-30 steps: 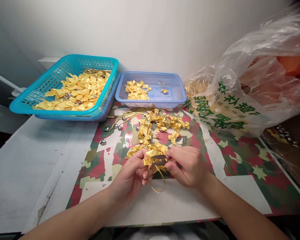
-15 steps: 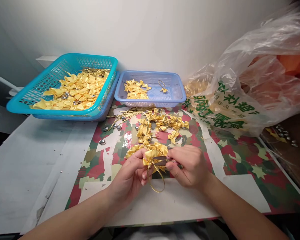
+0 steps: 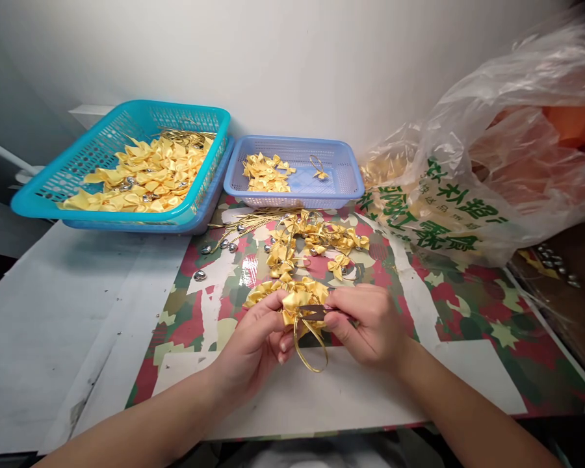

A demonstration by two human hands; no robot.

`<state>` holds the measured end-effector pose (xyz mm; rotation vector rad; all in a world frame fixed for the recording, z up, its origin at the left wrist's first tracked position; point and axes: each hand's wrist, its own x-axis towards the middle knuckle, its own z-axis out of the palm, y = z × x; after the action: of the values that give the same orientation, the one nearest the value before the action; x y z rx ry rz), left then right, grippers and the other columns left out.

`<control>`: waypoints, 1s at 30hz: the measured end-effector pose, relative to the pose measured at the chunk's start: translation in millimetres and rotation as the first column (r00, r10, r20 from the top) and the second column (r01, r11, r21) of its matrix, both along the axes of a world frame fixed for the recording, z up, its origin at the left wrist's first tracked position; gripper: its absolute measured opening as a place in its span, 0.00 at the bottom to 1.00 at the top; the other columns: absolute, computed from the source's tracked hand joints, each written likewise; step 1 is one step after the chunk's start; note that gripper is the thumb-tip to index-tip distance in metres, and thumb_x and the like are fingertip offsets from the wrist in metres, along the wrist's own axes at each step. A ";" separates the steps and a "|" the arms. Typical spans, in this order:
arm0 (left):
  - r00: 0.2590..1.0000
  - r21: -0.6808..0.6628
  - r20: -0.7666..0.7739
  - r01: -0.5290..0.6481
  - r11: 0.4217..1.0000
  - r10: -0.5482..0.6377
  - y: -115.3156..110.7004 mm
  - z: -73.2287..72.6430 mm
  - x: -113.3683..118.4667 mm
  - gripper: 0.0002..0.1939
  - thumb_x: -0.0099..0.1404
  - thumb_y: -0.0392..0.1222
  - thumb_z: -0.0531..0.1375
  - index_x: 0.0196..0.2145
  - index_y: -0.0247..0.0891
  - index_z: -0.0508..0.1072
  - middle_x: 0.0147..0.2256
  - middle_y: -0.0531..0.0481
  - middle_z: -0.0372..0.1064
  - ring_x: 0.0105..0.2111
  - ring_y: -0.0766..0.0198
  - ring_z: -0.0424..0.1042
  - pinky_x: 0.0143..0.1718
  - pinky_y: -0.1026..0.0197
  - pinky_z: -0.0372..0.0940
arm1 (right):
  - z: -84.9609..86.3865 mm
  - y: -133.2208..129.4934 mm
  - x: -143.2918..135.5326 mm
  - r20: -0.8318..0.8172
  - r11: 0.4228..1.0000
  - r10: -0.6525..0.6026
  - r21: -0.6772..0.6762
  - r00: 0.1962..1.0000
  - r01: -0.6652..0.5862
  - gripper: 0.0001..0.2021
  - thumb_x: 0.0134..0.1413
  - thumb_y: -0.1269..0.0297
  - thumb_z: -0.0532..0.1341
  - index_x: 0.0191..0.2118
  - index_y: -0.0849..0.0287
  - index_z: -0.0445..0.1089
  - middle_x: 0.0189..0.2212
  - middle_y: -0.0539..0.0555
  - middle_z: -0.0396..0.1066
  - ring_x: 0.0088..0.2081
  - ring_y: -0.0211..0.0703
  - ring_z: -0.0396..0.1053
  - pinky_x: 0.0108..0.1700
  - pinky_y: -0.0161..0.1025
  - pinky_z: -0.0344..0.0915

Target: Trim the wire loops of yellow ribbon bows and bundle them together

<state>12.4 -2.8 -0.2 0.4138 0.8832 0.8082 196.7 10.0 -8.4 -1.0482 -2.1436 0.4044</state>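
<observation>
Near the table's front, my left hand [image 3: 258,338] pinches a yellow ribbon bow [image 3: 295,303] between thumb and fingers. A gold cord loop [image 3: 312,363] hangs down from that bow. My right hand [image 3: 368,322] is closed around a dark, pointed metal tool [image 3: 314,313], perhaps tweezers or small scissors; its tips touch the bow by the cord. The tool's handle is hidden in my fingers. Just behind both hands lies a pile of yellow bows [image 3: 268,287]. More bows with cords [image 3: 280,257] form a curved heap farther back.
A turquoise basket [image 3: 43,207] of bows and gold cords stands back left, stacked on a blue one. A smaller blue basket [image 3: 338,198] holds bows at the back middle. Silver bells [image 3: 199,276] and gold cords [image 3: 244,224] lie on the patterned sheet. A plastic bag [image 3: 448,208] sits at right.
The gold loop under the bow has swung a little to the right and looks wider. The tool's tips look closer together. Both hands have stayed almost in place.
</observation>
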 end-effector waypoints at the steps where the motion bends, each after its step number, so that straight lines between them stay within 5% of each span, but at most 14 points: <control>1: 1.000 0.006 0.002 0.005 1.000 -0.005 -0.1 0.0 0.0 0.11 0.50 0.40 0.66 0.28 0.38 0.67 0.16 0.61 0.55 0.16 0.75 0.47 0.17 0.72 0.51 | 0.3 0.1 0.2 -0.005 1.000 0.009 -0.019 1.000 -0.009 0.26 0.69 0.53 0.45 0.21 0.60 0.62 0.16 0.46 0.58 0.19 0.31 0.52 0.25 0.33 0.47; 30: 0.999 0.022 0.025 0.044 0.999 -0.044 -1.2 -4.4 -1.2 0.10 0.53 0.40 0.65 0.28 0.38 0.66 0.17 0.60 0.54 0.17 0.74 0.47 0.18 0.72 0.50 | 1.6 -0.9 -0.6 0.031 0.998 -0.068 0.004 0.997 0.068 0.22 0.65 0.55 0.51 0.21 0.59 0.63 0.15 0.46 0.59 0.18 0.32 0.52 0.24 0.34 0.49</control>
<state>11.2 -4.1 -4.6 0.4390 0.8396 0.7813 196.1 9.1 -6.8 -1.1287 -2.1285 0.3549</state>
